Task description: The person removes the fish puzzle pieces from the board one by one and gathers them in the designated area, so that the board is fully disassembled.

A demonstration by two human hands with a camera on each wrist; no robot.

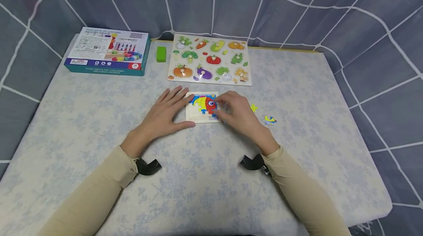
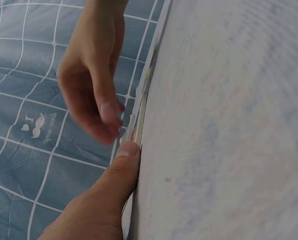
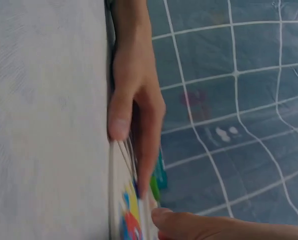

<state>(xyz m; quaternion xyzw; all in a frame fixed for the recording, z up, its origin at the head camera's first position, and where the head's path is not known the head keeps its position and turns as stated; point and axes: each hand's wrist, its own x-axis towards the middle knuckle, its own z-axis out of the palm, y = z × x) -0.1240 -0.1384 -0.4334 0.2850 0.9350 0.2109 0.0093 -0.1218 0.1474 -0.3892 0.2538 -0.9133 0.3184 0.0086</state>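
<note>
A small wooden jigsaw board (image 1: 191, 115) lies between the hands, partly filled with a colourful fish picture (image 1: 210, 103); bare wood shows along its lower left. My left hand (image 1: 165, 113) rests at the board's left side, fingers extended, the index finger over the top left corner and the thumb along the lower edge. My right hand (image 1: 239, 113) hovers at the right edge, thumb and index finger bent and apart, with no piece visible between them. A yellow puzzle piece (image 1: 253, 108) and a yellow-and-blue puzzle piece (image 1: 270, 120) lie to its right.
Behind the board lies a vegetable peg puzzle (image 1: 211, 78). A green block (image 1: 161, 54) stands left of it, and a boxed bead set (image 1: 105, 52) sits at the back left. A tiled-pattern curtain (image 1: 238, 8) hangs behind the cloth-covered table (image 1: 198, 192).
</note>
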